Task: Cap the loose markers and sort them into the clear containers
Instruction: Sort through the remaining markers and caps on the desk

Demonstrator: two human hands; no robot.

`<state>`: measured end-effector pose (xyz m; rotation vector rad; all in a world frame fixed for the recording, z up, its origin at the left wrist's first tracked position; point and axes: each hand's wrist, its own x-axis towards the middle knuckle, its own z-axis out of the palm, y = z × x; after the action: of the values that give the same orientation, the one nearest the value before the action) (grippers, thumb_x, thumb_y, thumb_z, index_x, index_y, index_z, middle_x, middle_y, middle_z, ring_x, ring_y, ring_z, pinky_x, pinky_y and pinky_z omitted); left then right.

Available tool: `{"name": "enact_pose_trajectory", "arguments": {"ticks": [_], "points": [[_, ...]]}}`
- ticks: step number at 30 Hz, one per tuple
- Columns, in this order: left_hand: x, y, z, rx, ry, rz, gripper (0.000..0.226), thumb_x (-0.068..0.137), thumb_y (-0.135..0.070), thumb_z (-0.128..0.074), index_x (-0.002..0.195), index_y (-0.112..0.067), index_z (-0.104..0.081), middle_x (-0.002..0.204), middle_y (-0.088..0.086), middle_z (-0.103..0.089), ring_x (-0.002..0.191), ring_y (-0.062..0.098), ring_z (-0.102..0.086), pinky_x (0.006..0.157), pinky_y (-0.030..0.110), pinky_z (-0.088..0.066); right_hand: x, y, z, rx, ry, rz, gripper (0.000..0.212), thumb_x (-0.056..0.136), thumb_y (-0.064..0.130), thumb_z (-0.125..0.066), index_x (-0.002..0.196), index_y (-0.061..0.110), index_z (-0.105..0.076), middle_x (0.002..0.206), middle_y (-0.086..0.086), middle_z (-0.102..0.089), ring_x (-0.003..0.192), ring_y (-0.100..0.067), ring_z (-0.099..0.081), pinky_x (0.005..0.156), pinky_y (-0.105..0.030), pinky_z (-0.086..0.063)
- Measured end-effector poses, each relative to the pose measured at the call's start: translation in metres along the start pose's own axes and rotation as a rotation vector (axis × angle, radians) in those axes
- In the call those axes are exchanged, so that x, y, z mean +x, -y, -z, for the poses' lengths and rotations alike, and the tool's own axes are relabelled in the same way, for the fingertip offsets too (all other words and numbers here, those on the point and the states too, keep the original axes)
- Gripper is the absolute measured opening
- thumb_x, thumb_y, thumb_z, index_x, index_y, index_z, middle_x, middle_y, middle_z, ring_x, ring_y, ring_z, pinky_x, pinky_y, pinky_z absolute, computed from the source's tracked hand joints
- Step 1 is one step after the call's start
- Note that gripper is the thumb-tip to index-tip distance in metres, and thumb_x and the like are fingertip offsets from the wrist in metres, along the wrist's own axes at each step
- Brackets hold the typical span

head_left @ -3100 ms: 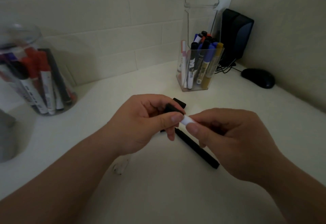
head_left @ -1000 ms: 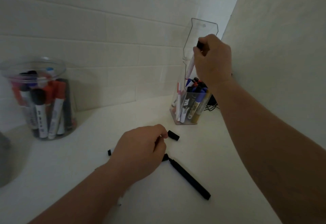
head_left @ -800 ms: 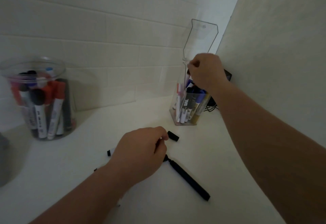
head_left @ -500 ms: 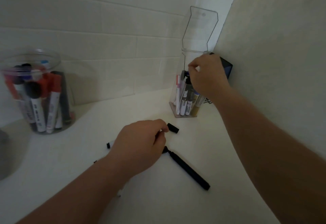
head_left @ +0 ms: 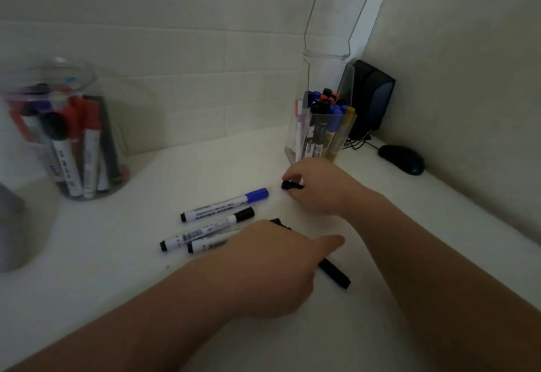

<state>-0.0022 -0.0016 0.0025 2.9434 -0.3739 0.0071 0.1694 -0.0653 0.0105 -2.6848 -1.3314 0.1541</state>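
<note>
1. The right hand (head_left: 319, 188) is down at the white counter (head_left: 439, 225). Its fingertips are pinched around a small black cap (head_left: 291, 186), low at the surface, though I can't tell if the cap is actually touching it.
2. The left hand (head_left: 272, 263) is palm-down, closer to the camera than the right one, with its thumb stuck out to the right. Its fingers are hidden underneath, so I honestly can't tell whether it's gripping something or just resting.
3. A black pen (head_left: 335, 276) pokes out from under the left hand on the thumb side and lies flat on the counter.
4. Three loose markers lie roughly parallel, off to the left of both hands.
   - The blue-capped marker (head_left: 224, 205) is farthest out.
   - The black-capped marker (head_left: 205, 229) is in the middle.
   - The third marker (head_left: 205, 244) is nearest, and one end of it runs under the left hand.
5. Just beyond the right hand stands the tall clear container (head_left: 342, 134), packed with upright markers.
6. Well off to the left of both hands is the round clear jar (head_left: 114, 149), holding red- and black-capped markers.
7. Past the right hand, in the corner, are a black speaker (head_left: 371, 102) and a mouse (head_left: 401, 159).
</note>
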Motion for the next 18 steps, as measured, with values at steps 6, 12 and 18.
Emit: {"name": "enact_pose_trajectory", "arguments": {"ticks": [6,12,18], "points": [[0.001,-0.009,-0.003,0.087,0.129,0.005,0.060,0.096,-0.070,-0.036,0.140,-0.030,-0.039,0.104,0.003,-0.065,0.089,0.025,-0.063,0.069,0.034,-0.043,-0.033,-0.018,0.006,0.240,-0.008,-0.172,0.044,0.092,0.022,-0.064,0.133,0.034,-0.054,0.098,0.007,-0.062,0.075,-0.010,-0.064,0.065,-0.019,-0.047],[0.006,-0.011,-0.008,0.043,0.071,0.118,0.037,0.098,-0.066,-0.032,0.099,-0.029,-0.035,0.085,-0.003,-0.045,0.071,0.019,-0.045,0.064,0.035,-0.041,-0.067,-0.022,0.009,0.861,-0.042,-0.338,0.016,0.090,0.004,-0.069,0.105,0.009,-0.067,0.089,-0.010,-0.075,0.069,-0.023,-0.075,0.059,-0.035,-0.061],[0.012,0.002,-0.016,-0.141,-0.014,0.422,0.008,0.106,-0.024,-0.039,0.105,-0.023,-0.031,0.082,-0.006,-0.054,0.070,0.011,-0.057,0.065,0.031,-0.055,-0.074,-0.041,0.002,1.001,-0.461,-0.455,0.010,0.090,0.010,-0.070,0.097,0.013,-0.063,0.082,-0.004,-0.076,0.070,-0.016,-0.072,0.055,-0.028,-0.052]]}}
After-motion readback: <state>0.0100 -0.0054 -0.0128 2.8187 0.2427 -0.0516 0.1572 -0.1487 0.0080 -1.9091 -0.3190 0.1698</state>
